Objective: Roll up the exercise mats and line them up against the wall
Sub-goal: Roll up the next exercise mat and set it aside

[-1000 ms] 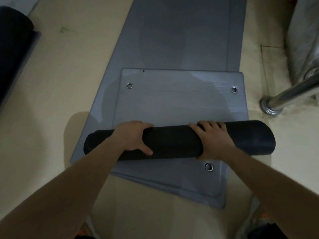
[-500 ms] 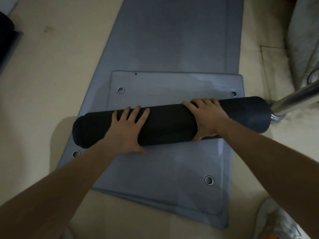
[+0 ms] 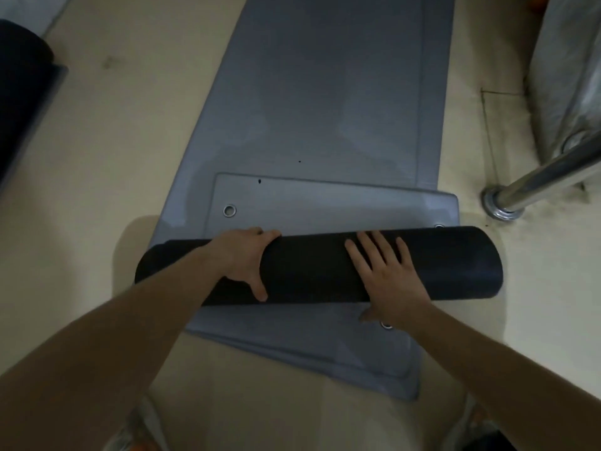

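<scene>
I am holding down a black rolled mat (image 3: 309, 268), a thick matte cylinder lying crosswise on flat grey mats (image 3: 325, 92) stacked on the floor (image 3: 113, 141). My forearm is hiding part of its left end. The roll is covering most of a far eyelet (image 3: 439, 226), and a near eyelet (image 3: 386, 325) is peeking out beside my right thumb. Dim light is making the roll's layers hard to read. My left grip (image 3: 242, 258) is clasping the roll, fingers curling over the far side, thumb on the near side. My right grip (image 3: 387, 278) is lying flat on top, fingers straight and spread. The roll is running under both grips, jutting well past the right one toward a metal pole (image 3: 546, 177).
</scene>
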